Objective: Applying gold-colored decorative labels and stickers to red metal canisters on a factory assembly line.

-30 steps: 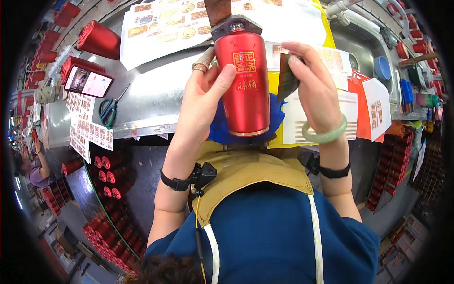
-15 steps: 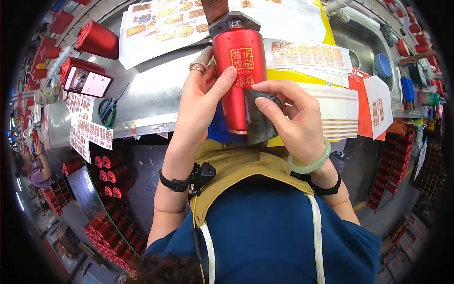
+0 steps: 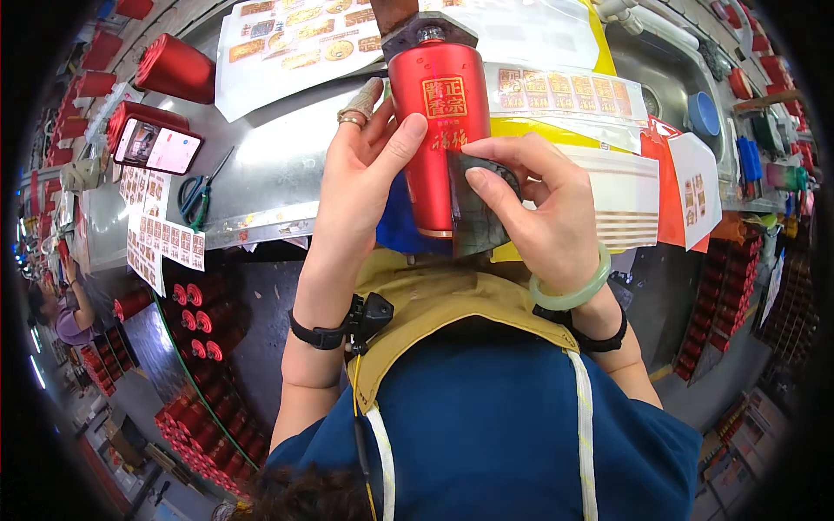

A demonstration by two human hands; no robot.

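Observation:
A tapered red bottle (image 3: 434, 174) with gold decals on its front lies in the middle, its narrow end towards me. Its far end meets a dark angular holder (image 3: 456, 31). My left hand (image 3: 365, 161) cups the bottle's left side, thumb resting on the front and fingers along the edge; the fingertips behind it are partly hidden. Between the thumb and fingers of my right hand (image 3: 547, 191) is a dark, flat, flexible scraper (image 3: 482, 221). Its edge lies against the bottle's lower right front, just below the red-gold lettering.
Decal sheets (image 3: 300, 61) lie behind, with another strip (image 3: 565, 91) to the right. Blue-green scissors (image 3: 198, 198), a phone (image 3: 158, 146) and a red bottle (image 3: 176, 69) are on the left. A sink (image 3: 669, 61) is at right. Another person (image 3: 74, 313) works far left.
My left thumb has shifted slightly left and up on the bottle. The scraper stays against the bottle's lower right side, and the whole view has moved a little.

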